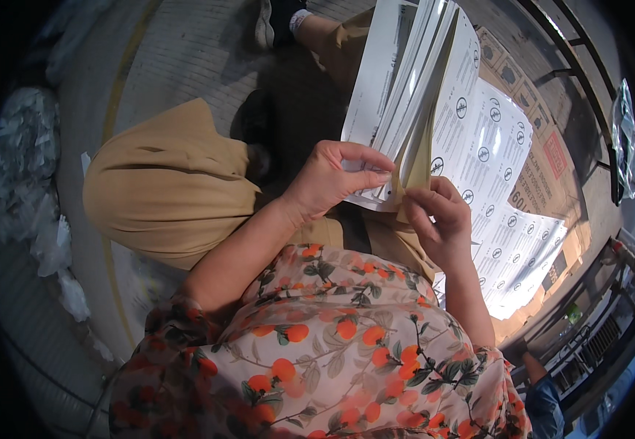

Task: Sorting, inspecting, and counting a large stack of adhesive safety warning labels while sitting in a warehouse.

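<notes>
A stack of printed white sheets [394, 80], some with yellowish backs, fans upright in front of me. My left hand [339, 175] is closed in a pinch at the stack's near edge, thumb and forefinger together on the sheets. Just right of it, my right hand [441, 219] pinches the near corner of the sheets whose yellowish backs [420, 146] show. More printed sheets with round black symbols [496, 154] spread out to the right, overlapping one another. The exact number of sheets between my fingers is hidden.
Under the spread sheets lies a brown cardboard box [551, 183]. Dark metal frames [595, 73] rise at the right, with clear plastic [624, 139] hanging there. Crumpled clear plastic bags [28, 161] pile up at the far left. A person's arm [533, 366] shows at the lower right.
</notes>
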`<state>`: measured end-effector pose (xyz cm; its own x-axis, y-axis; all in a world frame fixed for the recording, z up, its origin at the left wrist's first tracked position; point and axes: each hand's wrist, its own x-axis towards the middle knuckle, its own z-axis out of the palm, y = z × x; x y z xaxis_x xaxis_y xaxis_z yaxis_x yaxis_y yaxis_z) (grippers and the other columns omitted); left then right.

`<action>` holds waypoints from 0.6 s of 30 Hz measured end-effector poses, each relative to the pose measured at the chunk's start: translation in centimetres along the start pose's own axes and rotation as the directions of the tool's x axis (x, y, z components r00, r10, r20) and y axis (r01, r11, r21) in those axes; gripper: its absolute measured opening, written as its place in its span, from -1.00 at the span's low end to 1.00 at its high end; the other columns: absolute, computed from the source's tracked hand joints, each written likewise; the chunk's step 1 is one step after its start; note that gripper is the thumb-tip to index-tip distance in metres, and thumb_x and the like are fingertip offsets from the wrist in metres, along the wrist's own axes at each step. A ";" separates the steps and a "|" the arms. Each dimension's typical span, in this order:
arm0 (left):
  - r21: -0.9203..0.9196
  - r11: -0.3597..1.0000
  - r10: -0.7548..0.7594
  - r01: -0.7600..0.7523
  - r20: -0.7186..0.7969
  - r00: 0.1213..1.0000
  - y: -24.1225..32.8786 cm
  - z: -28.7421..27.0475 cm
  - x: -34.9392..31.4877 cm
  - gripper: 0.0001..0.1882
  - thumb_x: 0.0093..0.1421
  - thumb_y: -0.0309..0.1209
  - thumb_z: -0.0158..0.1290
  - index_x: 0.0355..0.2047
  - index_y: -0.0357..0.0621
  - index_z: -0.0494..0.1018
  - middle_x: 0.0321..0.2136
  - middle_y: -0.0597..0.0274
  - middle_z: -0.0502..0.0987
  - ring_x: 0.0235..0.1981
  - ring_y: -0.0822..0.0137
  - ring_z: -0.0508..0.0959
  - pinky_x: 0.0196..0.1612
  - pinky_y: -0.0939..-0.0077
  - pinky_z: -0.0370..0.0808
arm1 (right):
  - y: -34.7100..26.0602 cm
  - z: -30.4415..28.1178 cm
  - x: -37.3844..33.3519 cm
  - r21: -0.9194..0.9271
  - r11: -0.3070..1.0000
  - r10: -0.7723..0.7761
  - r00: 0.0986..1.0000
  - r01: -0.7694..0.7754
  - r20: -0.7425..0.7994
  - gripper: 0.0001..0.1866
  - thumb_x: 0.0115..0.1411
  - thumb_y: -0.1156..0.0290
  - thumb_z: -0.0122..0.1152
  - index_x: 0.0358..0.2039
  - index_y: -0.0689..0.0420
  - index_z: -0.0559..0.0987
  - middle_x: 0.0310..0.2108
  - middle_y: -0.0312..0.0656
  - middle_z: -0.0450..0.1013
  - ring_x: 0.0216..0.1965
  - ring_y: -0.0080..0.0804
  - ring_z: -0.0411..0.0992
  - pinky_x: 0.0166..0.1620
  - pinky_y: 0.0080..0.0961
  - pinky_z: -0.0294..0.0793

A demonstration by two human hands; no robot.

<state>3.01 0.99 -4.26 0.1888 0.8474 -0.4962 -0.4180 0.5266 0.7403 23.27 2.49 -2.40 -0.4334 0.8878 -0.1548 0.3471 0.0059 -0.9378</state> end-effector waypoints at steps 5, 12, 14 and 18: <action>0.178 0.982 0.068 -0.061 -0.030 0.997 0.0 0.2 0.0 -0.82 -0.01 -0.61 0.15 -0.33 -0.31 0.55 -0.42 0.24 0.57 -0.37 0.54 0.52 -0.26 0.72 0.48 | 0.3 -0.4 0.2 0.216 0.971 0.089 0.995 -0.098 0.051 -0.88 0.03 0.65 0.19 -0.37 0.26 0.59 -0.35 -0.21 0.41 -0.31 -0.57 0.44 -0.28 -0.69 0.42; 0.374 0.923 0.124 -0.089 -0.071 0.990 0.1 0.4 0.0 -0.81 -0.08 -0.58 0.21 -0.38 -0.30 0.55 -0.44 0.29 0.55 -0.37 0.55 0.50 -0.26 0.72 0.47 | 1.3 -0.1 0.1 0.083 0.996 -0.012 0.998 0.007 0.058 -0.94 0.08 0.64 0.10 -0.44 0.26 0.40 -0.39 -0.21 0.32 -0.47 -0.55 0.32 -0.37 -0.66 0.36; 0.431 0.896 0.165 -0.111 -0.091 0.982 -0.4 0.3 0.2 -0.80 -0.11 -0.59 0.24 -0.40 -0.30 0.54 -0.45 0.29 0.55 -0.39 0.55 0.50 -0.28 0.72 0.47 | 1.1 0.0 0.1 -0.039 0.996 -0.072 0.995 0.075 0.064 -0.91 0.08 0.63 0.09 -0.44 0.24 0.36 -0.40 -0.19 0.29 -0.50 -0.51 0.30 -0.40 -0.64 0.35; 0.379 0.920 0.146 -0.095 -0.108 0.983 -0.4 0.3 0.2 -0.78 -0.12 -0.60 0.24 -0.38 -0.29 0.55 -0.44 0.29 0.55 -0.40 0.55 0.50 -0.30 0.71 0.48 | 1.0 0.3 -0.2 -0.163 0.974 -0.155 0.988 0.155 0.007 -0.87 0.04 0.63 0.11 -0.39 0.23 0.36 -0.40 -0.13 0.34 -0.50 -0.42 0.36 -0.42 -0.56 0.38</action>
<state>3.47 0.97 -4.56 0.0291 0.9028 -0.4291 -0.0657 0.4301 0.9004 23.44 2.21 -3.43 -0.4880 0.8728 -0.0093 0.4067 0.2179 -0.8872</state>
